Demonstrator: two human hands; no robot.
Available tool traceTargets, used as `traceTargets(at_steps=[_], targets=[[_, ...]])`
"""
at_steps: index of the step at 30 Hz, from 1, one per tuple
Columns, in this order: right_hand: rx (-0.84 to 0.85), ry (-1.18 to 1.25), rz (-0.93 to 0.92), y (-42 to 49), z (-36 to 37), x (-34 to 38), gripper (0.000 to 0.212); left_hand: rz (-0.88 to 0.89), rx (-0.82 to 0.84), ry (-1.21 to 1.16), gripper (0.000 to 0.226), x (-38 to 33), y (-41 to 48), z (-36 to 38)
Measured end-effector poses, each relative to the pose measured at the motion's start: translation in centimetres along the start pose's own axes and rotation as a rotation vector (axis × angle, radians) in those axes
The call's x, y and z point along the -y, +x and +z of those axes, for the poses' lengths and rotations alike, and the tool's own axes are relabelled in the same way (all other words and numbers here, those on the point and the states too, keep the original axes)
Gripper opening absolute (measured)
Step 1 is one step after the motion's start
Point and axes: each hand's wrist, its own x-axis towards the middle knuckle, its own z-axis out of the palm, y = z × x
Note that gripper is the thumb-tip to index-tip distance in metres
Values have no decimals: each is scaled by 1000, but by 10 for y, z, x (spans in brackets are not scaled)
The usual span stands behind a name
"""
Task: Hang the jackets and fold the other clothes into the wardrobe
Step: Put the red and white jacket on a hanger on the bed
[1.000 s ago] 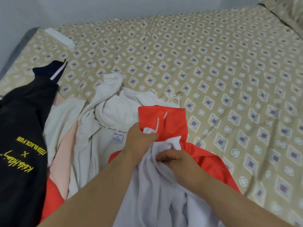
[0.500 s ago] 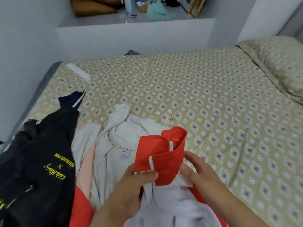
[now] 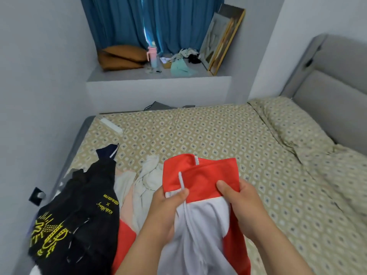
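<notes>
We hold the red-and-white zip-up jacket (image 3: pixel 200 181) up by its collar, over the near side of the bed with the beige patterned sheet (image 3: pixel 228 135). Our left hand (image 3: pixel 168 205) pinches the collar beside the white zipper. Our right hand (image 3: pixel 242 203) grips the opposite side, thumb on the red cloth. We judge this to be the hanging step, and next we need a hanger, though none shows. A black garment with yellow print (image 3: pixel 79 211) and a crumpled cream top (image 3: pixel 148 179) lie to the left.

Red-and-white jacket (image 3: pixel 200 175) held up over the bed (image 3: pixel 218 139) by left hand (image 3: pixel 168 207) and right hand (image 3: pixel 240 203), both pinching its collar; black garment (image 3: pixel 83 205) left of it.
</notes>
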Motion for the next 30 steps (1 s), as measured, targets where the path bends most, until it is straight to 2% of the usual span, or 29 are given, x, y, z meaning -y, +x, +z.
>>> traceTargets(at_steps=[11,20,25,27,30], targets=[[-204,88,-264,-133,-82,113,5,182,116,-1,26,-54,-140,118],[-375,250,-461,-266,-203,176,10,394,390,-10,25,-60,-266,254],[-514,350,-587,-357,-273,186,4,411,522,4,28,-32,-340,320],[-546,391,-603,-385,-289,188,8,408,561,-2,31,-22,-363,339],[-598,435,-646,-441,-326,187,28,384,641,-18,32,2,-405,372]])
